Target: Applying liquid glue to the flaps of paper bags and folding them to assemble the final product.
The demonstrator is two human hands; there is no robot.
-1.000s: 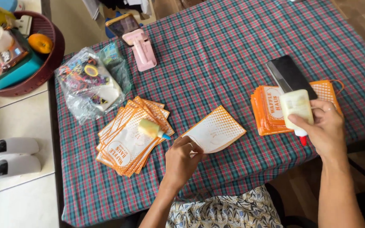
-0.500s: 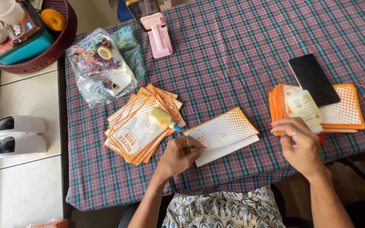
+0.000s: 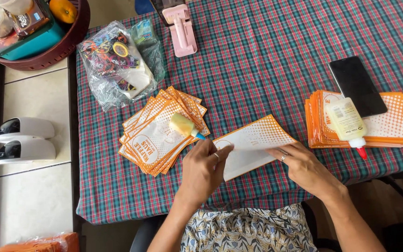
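An orange-and-white paper bag [image 3: 253, 137] lies flat on the checked tablecloth [image 3: 267, 60] in front of me. My left hand [image 3: 204, 170] rests on the bag's left end and holds a yellow sponge brush [image 3: 182, 125] with a blue handle, its sponge over a fanned pile of the same bags [image 3: 152, 140]. At the bag's lower right edge, my right hand [image 3: 306, 168] grips it with the fingers laid along it. A glue bottle [image 3: 346, 121] with a red tip lies on a neat stack of bags [image 3: 392, 126] at the right.
A black phone [image 3: 357, 86] lies on the right stack. A clear plastic bag of colourful items [image 3: 115, 65] and a pink device [image 3: 183, 30] sit at the back. A maroon basket [image 3: 47, 56] and two white objects [image 3: 24, 137] are on the counter to the left.
My right hand has laid the glue bottle on the right stack and moved left onto the paper bag. The left hand has stayed at the bag with the sponge brush.
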